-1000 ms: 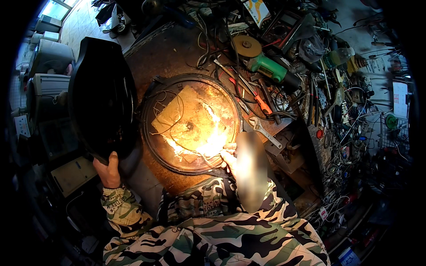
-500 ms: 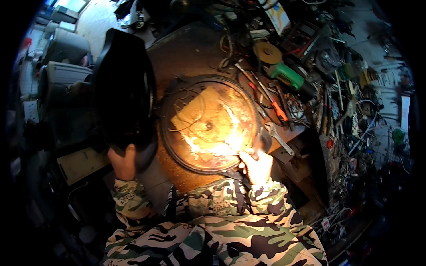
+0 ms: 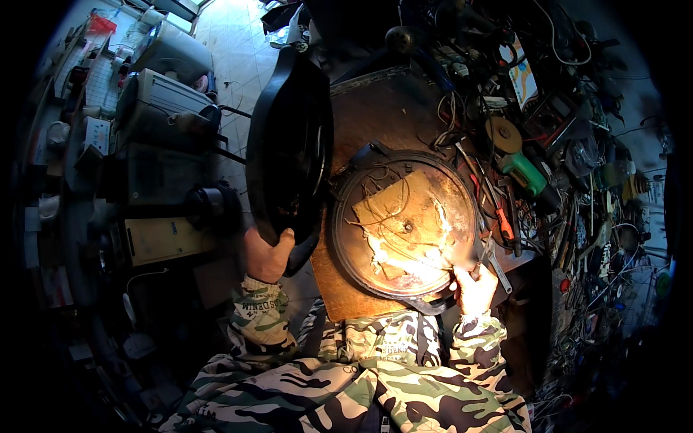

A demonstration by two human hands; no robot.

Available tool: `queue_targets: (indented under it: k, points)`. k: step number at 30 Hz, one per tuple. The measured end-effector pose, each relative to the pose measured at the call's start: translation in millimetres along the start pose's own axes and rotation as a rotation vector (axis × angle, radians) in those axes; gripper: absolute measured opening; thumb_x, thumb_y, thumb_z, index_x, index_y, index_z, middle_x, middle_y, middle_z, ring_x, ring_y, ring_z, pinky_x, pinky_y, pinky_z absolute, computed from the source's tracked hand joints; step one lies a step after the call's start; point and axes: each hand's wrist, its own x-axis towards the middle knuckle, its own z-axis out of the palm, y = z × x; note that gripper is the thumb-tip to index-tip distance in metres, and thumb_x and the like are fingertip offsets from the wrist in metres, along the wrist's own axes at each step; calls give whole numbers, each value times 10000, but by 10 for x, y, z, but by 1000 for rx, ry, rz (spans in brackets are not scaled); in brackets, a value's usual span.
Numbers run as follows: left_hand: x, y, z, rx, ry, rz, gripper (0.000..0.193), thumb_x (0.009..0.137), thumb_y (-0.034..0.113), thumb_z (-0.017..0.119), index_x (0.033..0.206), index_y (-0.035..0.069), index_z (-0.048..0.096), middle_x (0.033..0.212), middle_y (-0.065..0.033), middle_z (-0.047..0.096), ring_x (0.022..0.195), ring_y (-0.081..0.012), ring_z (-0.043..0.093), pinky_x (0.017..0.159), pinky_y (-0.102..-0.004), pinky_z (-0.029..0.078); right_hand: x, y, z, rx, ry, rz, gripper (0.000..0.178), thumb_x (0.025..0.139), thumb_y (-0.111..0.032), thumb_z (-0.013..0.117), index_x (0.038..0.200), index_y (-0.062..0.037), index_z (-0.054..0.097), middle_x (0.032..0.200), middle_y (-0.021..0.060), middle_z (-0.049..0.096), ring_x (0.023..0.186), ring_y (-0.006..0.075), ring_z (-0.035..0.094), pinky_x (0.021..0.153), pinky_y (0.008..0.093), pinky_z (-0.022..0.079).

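Observation:
My left hand (image 3: 267, 258) grips the lower end of a large black curved shell (image 3: 290, 137), held upright left of the table; its exact kind is unclear. On the table lies a round metal pan (image 3: 346, 268) with dark handles at its rim. A brown, cardboard-like sheet (image 3: 382, 206) rests in it, with thin wires over the sheet. Bright flame-like light runs along the sheet's right and lower edges. My right hand (image 3: 475, 290) is pinched at the pan's lower right rim, beside the brightest glare. What its fingers hold is lost in glare and blur.
Right of the pan are a green angle grinder (image 3: 527, 173), an orange-handled screwdriver (image 3: 504, 225) and an adjustable wrench (image 3: 499, 276). Tangled tools and cables crowd the right side. A brown tabletop (image 3: 386, 108) extends behind the pan. Appliances and a yellowish box (image 3: 162, 240) stand at left.
The whole scene has shifted right and slightly down in the view. The black shell appears narrower and a little closer to the pan, showing more of its hollow. The bright light remains.

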Motion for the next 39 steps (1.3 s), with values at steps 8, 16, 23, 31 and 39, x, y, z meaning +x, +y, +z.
queue_targets:
  k: [8, 16, 23, 31, 39]
  points:
    - [61, -21, -98, -10, -12, 61, 304, 820, 71, 618, 1097, -54, 631, 967, -80, 678, 840, -157, 602, 773, -311, 486, -115, 138, -134, 78, 182, -92, 290, 853, -122, 720, 1049, 45, 586, 588, 4, 525, 374, 80, 437, 337, 245, 318]
    - [144, -163, -261, -159, 73, 47, 257, 814, 129, 640, 999, -48, 660, 865, -96, 694, 778, -174, 635, 731, -326, 492, -396, -79, -11, 147, 171, -37, 153, 904, -93, 673, 975, 21, 599, 588, 23, 550, 385, 80, 456, 345, 233, 332]
    - [236, -259, -437, -187, 82, 67, 286, 817, 173, 637, 993, -50, 665, 870, -92, 697, 775, -174, 633, 729, -329, 495, -621, -126, 304, 90, 138, -76, 121, 912, -102, 662, 953, 1, 614, 544, 12, 532, 366, 83, 449, 334, 229, 305]
    - [260, -279, -458, -234, 66, 67, 260, 809, 141, 646, 982, -53, 661, 868, -110, 705, 761, -188, 645, 720, -341, 504, -861, -51, 581, 55, 81, -126, 138, 895, -101, 677, 917, 21, 615, 549, 33, 544, 359, 95, 458, 335, 235, 323]
    - [257, -295, -439, -139, 70, 75, 260, 801, 137, 668, 981, -50, 653, 847, -135, 700, 763, -216, 659, 713, -357, 504, -1112, 0, 963, -28, 2, -122, 103, 846, -50, 712, 916, 9, 663, 696, -38, 578, 591, 41, 465, 558, 210, 395]
